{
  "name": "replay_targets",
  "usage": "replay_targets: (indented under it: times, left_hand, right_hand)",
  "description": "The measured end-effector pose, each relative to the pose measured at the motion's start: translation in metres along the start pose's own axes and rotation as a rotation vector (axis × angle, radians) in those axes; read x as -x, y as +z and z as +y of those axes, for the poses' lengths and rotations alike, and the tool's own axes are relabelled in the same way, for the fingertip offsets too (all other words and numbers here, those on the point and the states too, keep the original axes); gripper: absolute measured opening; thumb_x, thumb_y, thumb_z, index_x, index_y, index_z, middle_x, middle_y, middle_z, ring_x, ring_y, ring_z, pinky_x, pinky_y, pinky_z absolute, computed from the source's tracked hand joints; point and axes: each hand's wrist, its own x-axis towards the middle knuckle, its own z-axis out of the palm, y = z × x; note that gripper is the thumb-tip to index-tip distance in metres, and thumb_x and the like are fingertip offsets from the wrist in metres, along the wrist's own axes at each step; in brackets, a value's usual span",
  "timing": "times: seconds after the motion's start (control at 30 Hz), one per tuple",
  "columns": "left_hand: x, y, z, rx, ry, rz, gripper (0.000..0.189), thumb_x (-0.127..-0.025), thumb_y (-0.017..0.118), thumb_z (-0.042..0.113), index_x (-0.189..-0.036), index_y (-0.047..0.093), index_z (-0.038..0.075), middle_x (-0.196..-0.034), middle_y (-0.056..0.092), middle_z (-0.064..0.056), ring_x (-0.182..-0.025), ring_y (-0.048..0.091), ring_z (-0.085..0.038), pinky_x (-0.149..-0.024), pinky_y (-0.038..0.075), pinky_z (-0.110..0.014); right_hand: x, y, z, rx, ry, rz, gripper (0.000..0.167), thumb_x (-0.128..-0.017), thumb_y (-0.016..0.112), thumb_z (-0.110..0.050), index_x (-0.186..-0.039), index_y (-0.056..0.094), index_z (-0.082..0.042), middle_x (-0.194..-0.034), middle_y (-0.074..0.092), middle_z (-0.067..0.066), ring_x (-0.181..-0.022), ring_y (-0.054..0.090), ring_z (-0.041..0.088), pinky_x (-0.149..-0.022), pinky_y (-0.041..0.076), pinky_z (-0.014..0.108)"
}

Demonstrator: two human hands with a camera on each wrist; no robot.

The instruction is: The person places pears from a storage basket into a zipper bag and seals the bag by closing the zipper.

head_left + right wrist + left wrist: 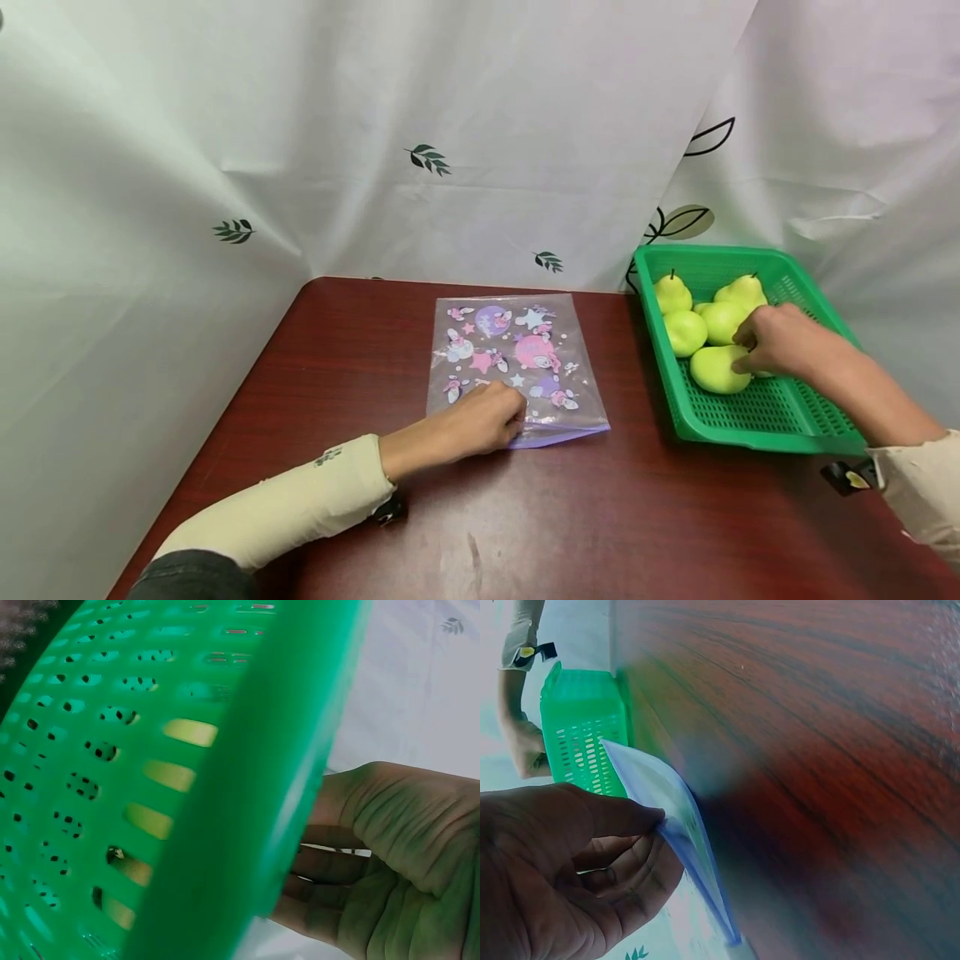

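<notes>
In the head view my left hand [480, 421] pinches the purple-edged opening of a clear plastic zip bag [465, 325] printed with pink and purple figures and stars. The left wrist view shows the thumb and fingers on the bag's edge [694, 862], which stands lifted with its lips slightly parted. Over on the right, my right hand [787, 340] reaches into a green basket [678, 404] and grips a yellow-green pear [718, 371] at its right side. The basket rim hides those fingertips in the right wrist view, where the hand [390, 877] appears behind it.
Several more pears [684, 333] sit in the basket's far left part. Bag and basket rest on a dark red wooden table [570, 517]. White curtains [480, 217] with leaf prints hang along the table's back and left side.
</notes>
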Motion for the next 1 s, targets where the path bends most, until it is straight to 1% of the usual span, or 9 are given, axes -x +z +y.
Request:
replay_targets:
  times: [0.17, 0.37, 0.53, 0.6, 0.7, 0.77, 0.83, 0.93, 1.0]
  left_hand:
    - [0.004, -0.016, 0.011, 0.042, -0.005, -0.008, 0.032, -0.090, 0.073, 0.001, -0.066, 0.062, 0.019, -0.063, 0.056, 0.009, -0.060, 0.046, -0.008, -0.047, 0.047, -0.029]
    - [0.006, -0.008, 0.005, 0.063, -0.008, 0.005, 0.036, -0.087, 0.069, 0.000, -0.062, 0.055, 0.021, -0.060, 0.048, 0.011, -0.056, 0.042, -0.006, -0.043, 0.041, -0.026]
    - [0.007, -0.007, 0.005, 0.091, -0.027, 0.001, 0.040, -0.084, 0.069, 0.002, -0.058, 0.048, 0.024, -0.057, 0.039, 0.016, -0.054, 0.037, -0.002, -0.041, 0.036, -0.023]
    - [0.009, -0.017, 0.014, 0.140, -0.081, -0.035, 0.042, -0.085, 0.068, 0.001, -0.056, 0.049, 0.024, -0.053, 0.040, 0.016, -0.050, 0.039, -0.001, -0.039, 0.035, -0.021]
    - [0.011, -0.037, 0.034, 0.244, -0.204, -0.096, 0.042, -0.088, 0.066, -0.004, -0.055, 0.054, 0.019, -0.047, 0.049, 0.013, -0.043, 0.048, -0.001, -0.037, 0.035, -0.018]
    - [0.011, -0.045, 0.045, 0.291, -0.296, -0.113, 0.041, -0.093, 0.067, -0.005, -0.058, 0.060, 0.015, -0.046, 0.057, 0.008, -0.040, 0.056, -0.004, -0.036, 0.039, -0.016]
    - [0.008, -0.049, 0.050, 0.327, -0.369, -0.120, 0.038, -0.097, 0.070, -0.004, -0.063, 0.065, 0.014, -0.047, 0.063, 0.005, -0.040, 0.064, -0.008, -0.038, 0.046, -0.015]
    - [0.002, -0.052, 0.053, 0.404, -0.453, -0.123, 0.033, -0.099, 0.078, 0.000, -0.069, 0.069, 0.012, -0.050, 0.068, 0.001, -0.042, 0.069, -0.010, -0.042, 0.056, -0.017]
    - [-0.002, -0.055, 0.054, 0.470, -0.502, -0.134, 0.030, -0.098, 0.082, 0.001, -0.070, 0.072, 0.010, -0.052, 0.070, -0.002, -0.042, 0.070, -0.011, -0.044, 0.061, -0.021]
  right_hand:
    - [0.001, 0.002, 0.001, -0.002, -0.009, -0.007, 0.022, -0.085, 0.096, -0.014, -0.090, 0.082, 0.001, -0.079, 0.073, 0.002, -0.071, 0.056, 0.021, -0.061, 0.046, 0.031]
    - [0.001, 0.001, 0.003, 0.017, -0.014, 0.001, 0.029, -0.083, 0.097, -0.014, -0.098, 0.083, 0.006, -0.088, 0.081, 0.009, -0.078, 0.067, 0.024, -0.064, 0.056, 0.036]
    - [0.002, 0.000, 0.003, 0.013, -0.010, -0.003, 0.028, -0.081, 0.097, -0.015, -0.095, 0.083, 0.005, -0.085, 0.079, 0.008, -0.075, 0.064, 0.024, -0.062, 0.055, 0.035]
    - [0.003, 0.000, 0.003, 0.015, -0.013, -0.001, 0.030, -0.080, 0.098, -0.015, -0.096, 0.083, 0.006, -0.085, 0.079, 0.009, -0.075, 0.065, 0.026, -0.063, 0.057, 0.037]
    - [0.004, -0.002, 0.003, 0.016, -0.001, 0.004, 0.025, -0.080, 0.097, -0.016, -0.089, 0.080, 0.001, -0.078, 0.069, 0.003, -0.073, 0.056, 0.023, -0.062, 0.047, 0.033]
    - [0.006, -0.005, 0.004, 0.028, 0.001, 0.021, 0.027, -0.080, 0.098, -0.017, -0.090, 0.080, 0.001, -0.079, 0.069, 0.002, -0.074, 0.055, 0.023, -0.064, 0.047, 0.033]
    - [0.007, -0.008, 0.003, 0.030, 0.014, 0.030, 0.025, -0.081, 0.097, -0.018, -0.085, 0.077, -0.003, -0.075, 0.060, -0.001, -0.073, 0.047, 0.021, -0.065, 0.038, 0.030]
    - [0.008, -0.015, 0.001, 0.036, 0.012, 0.042, 0.032, -0.082, 0.098, -0.018, -0.093, 0.081, 0.007, -0.080, 0.073, 0.007, -0.076, 0.063, 0.028, -0.065, 0.059, 0.040]
    - [0.008, -0.019, 0.001, 0.042, 0.018, 0.045, 0.036, -0.083, 0.098, -0.018, -0.098, 0.081, 0.010, -0.083, 0.077, 0.011, -0.080, 0.070, 0.035, -0.069, 0.066, 0.050]
